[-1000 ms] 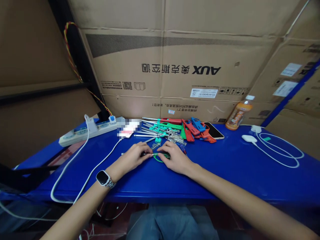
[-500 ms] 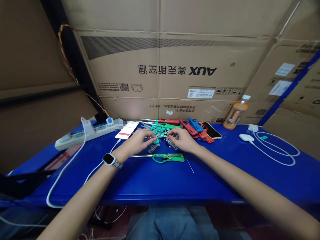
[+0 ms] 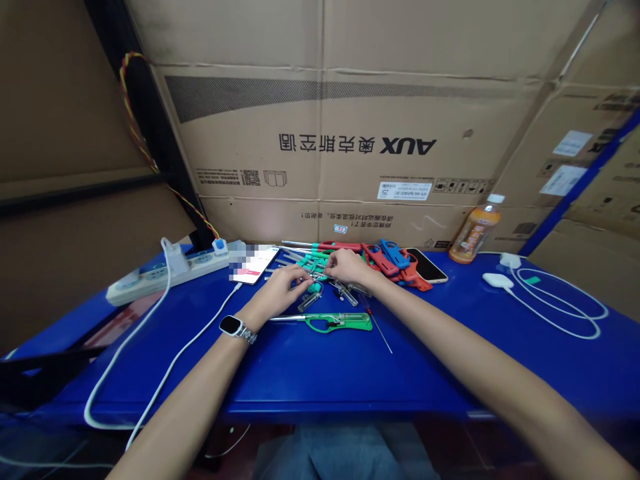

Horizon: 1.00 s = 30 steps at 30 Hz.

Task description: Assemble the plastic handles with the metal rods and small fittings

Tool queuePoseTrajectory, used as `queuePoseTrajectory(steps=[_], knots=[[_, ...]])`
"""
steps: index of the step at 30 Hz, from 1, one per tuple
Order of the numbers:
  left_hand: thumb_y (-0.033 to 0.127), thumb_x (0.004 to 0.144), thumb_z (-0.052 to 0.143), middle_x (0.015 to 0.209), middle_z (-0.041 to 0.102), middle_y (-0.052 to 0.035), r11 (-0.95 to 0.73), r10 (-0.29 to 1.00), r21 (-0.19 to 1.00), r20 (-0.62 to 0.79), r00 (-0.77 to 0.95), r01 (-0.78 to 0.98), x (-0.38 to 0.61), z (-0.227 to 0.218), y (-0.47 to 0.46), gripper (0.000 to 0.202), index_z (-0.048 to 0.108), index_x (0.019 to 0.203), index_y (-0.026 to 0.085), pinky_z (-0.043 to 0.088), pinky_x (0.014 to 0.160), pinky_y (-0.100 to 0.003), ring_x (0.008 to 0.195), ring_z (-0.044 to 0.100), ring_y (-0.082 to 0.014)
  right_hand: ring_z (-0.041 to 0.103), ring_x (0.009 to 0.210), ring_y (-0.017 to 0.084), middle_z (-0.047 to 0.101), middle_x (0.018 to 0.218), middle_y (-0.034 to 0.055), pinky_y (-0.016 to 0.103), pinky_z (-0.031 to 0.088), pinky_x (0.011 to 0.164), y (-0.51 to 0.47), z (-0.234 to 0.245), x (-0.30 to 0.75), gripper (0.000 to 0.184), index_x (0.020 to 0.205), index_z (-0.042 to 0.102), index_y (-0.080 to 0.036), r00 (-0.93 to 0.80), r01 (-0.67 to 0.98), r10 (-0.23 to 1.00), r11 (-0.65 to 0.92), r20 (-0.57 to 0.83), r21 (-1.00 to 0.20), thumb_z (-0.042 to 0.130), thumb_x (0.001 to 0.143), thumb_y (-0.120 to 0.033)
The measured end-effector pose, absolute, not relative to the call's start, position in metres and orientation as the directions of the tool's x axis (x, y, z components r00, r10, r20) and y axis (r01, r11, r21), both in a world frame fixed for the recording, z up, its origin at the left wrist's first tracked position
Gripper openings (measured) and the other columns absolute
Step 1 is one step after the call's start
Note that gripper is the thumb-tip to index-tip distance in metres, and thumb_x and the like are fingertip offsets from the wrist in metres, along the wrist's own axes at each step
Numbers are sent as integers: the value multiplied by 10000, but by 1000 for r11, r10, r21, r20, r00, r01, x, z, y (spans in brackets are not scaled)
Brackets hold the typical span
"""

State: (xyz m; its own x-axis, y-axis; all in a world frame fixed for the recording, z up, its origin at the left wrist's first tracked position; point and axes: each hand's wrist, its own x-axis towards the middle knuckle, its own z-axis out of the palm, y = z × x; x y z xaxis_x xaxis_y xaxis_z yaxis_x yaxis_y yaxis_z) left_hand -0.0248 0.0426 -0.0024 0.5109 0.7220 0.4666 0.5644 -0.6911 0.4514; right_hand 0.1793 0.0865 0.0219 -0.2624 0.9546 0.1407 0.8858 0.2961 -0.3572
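The fingers (image 3: 299,282) of the left hand (image 3: 281,292) are curling in until they nearly meet the thumb, right over a teal-capped part (image 3: 314,288) at the near edge of the pile (image 3: 311,260). Whether they are gripping it or only touching it is too small to tell. The right hand (image 3: 349,265) is reaching in from the other side, its fingertips (image 3: 331,271) pinching down among the metal tubes and clear pieces. What is between them, if anything, cannot be made out. The two hands are working close together, almost touching.

The pieces are lying crossed and tangled. It seems best to pinch one piece alone, low on its body, and to lift it straight up while the other hand is steadying its neighbours, so that nothing is dragged along.

Just in front of the hands a green lighter (image 3: 333,323) is lying flat on the table (image 3: 450,347), with a thin rod (image 3: 383,333) beside it. Red and blue handles (image 3: 393,257) are heaped to the right of the pile, next to a dark phone (image 3: 429,265). A bottle (image 3: 473,233) and a white cable (image 3: 555,303) are sitting further right. A power strip (image 3: 165,273) is lying at the left, and a watch (image 3: 234,327) is on the left wrist.
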Motion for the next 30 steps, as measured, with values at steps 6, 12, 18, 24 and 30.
queuePoseTrajectory(steps=[6, 12, 18, 24, 30], knots=[[296, 938, 553, 848, 661, -44, -686, 728, 475, 456, 512, 552, -25, -2, 44, 211, 693, 843, 170, 436, 698, -287, 776, 600, -182, 627, 1020, 241, 731, 974, 45, 345, 391, 898, 83, 21, 186, 137, 905, 763, -241, -371, 857, 910, 412, 183, -310, 709, 795, -304], [310, 944, 549, 813, 648, -38, -699, 715, 448, 452, 533, 557, -21, -5, 44, 234, 691, 829, 165, 439, 693, -285, 767, 588, -175, 617, 981, 241, 724, 950, 58, 350, 388, 872, 79, 10, 197, 137, 849, 752, -209, -456, 798, 853, 519, 256, -308, 692, 837, -333], [311, 958, 540, 881, 663, -52, -703, 711, 448, 464, 528, 552, -20, -7, 43, 221, 697, 884, 173, 459, 732, -305, 827, 605, -191, 613, 992, 229, 710, 979, 62, 359, 408, 884, 77, 8, 196, 83, 855, 726, -182, -413, 734, 835, 542, 364, -410, 696, 819, -251], [254, 972, 513, 956, 633, -46, -734, 678, 470, 558, 478, 491, -12, 4, 32, 162, 654, 1009, 183, 479, 703, -278, 813, 593, -164, 635, 761, 156, 714, 855, 45, 276, 462, 711, 55, 12, 200, 170, 945, 688, -140, -324, 434, 838, 543, 438, -719, 605, 857, -259], [172, 927, 563, 1069, 609, -61, -843, 537, 384, 635, 555, 376, -4, 13, 14, 237, 606, 1157, 208, 510, 831, -329, 931, 595, -174, 623, 605, 140, 663, 672, -24, 247, 449, 569, 22, 2, 198, 363, 965, 585, -189, -316, 76, 911, 302, 264, -950, 734, 744, -435]])
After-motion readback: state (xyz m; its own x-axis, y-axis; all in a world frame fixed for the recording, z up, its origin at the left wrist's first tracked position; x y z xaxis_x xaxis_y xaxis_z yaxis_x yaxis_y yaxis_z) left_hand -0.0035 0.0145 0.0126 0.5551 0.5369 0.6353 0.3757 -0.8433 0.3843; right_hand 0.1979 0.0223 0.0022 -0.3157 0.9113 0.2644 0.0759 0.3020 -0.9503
